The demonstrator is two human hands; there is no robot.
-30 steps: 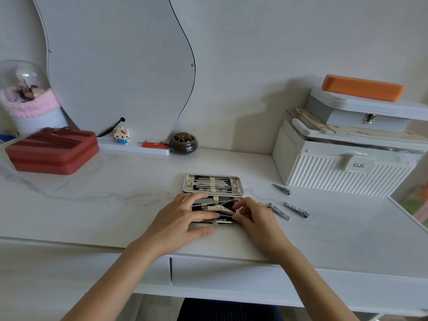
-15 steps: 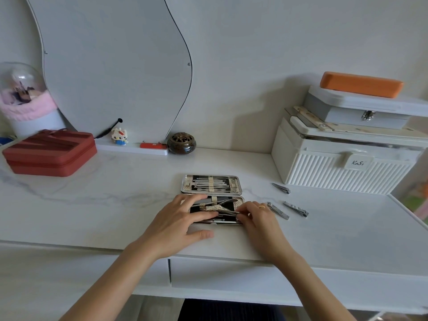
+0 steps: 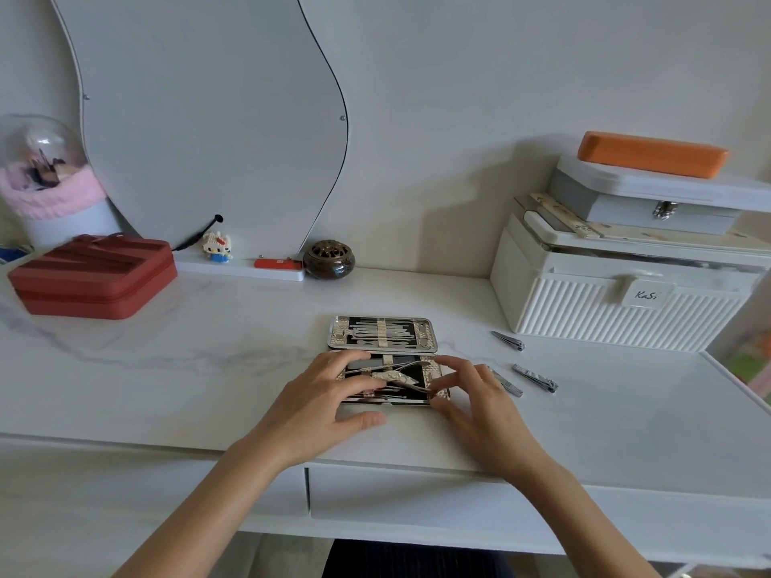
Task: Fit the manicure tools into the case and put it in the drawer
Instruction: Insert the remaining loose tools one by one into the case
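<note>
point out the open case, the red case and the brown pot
open case (image 3: 383, 333): head view, on the tools strapped in its far half
red case (image 3: 94, 273): head view, middle of its ridged top
brown pot (image 3: 328, 259): head view, on its rounded front

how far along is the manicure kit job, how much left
Partly done. The open case has its far half filled with tools. In hand: the left hand steadies the near half while the right hand pinches the nippers under a strap. Left: three clippers lie loose on the table, the case needs shutting, and the drawer is closed.
</note>
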